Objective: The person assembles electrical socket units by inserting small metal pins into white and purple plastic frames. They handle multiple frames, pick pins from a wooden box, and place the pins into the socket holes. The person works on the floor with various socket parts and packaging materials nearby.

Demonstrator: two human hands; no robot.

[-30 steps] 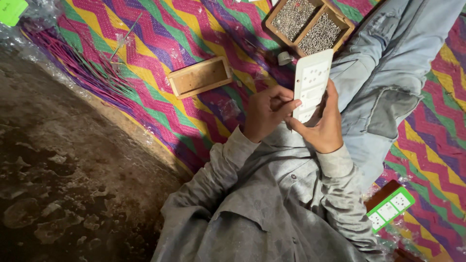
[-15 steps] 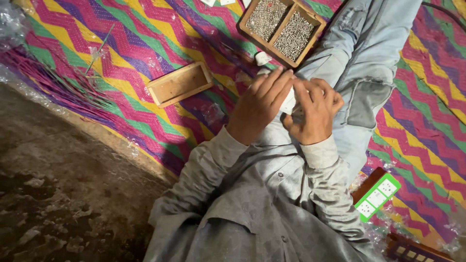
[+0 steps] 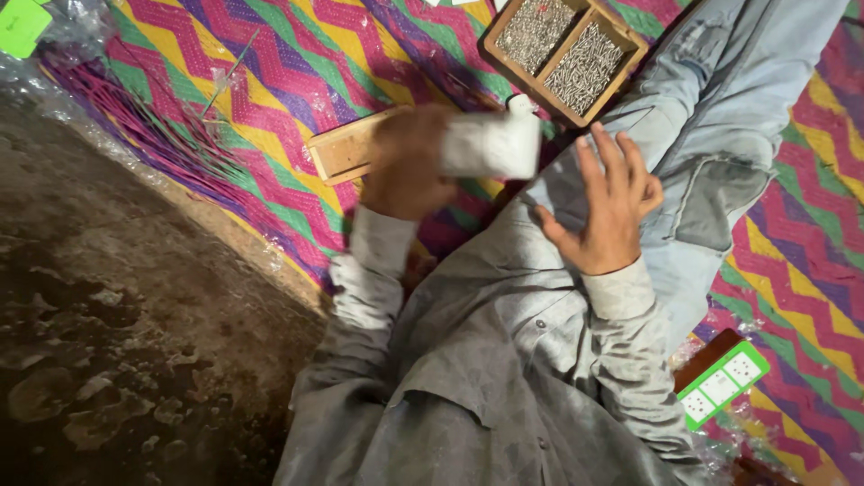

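My left hand (image 3: 407, 162) is blurred with motion and grips a flat white plastic piece (image 3: 486, 144) over the small empty wooden box (image 3: 340, 151) on the zigzag mat (image 3: 270, 63). Over my knee, my right hand (image 3: 606, 211) hovers with fingers spread and nothing in it. A two-compartment wooden tray (image 3: 565, 49) filled with small metal screws or nails lies just beyond both hands.
A green-framed white switch plate (image 3: 723, 385) lies by my right elbow. Thin purple sticks (image 3: 153, 135) and crinkled clear plastic lie along the mat's left edge. Bare dirt floor (image 3: 108, 342) fills the left side. A green tag (image 3: 22, 25) sits in the top left corner.
Both hands held the white piece together over my lap. Now the left hand has carried it out to the left toward the small box, and the right hand has let go and spread.
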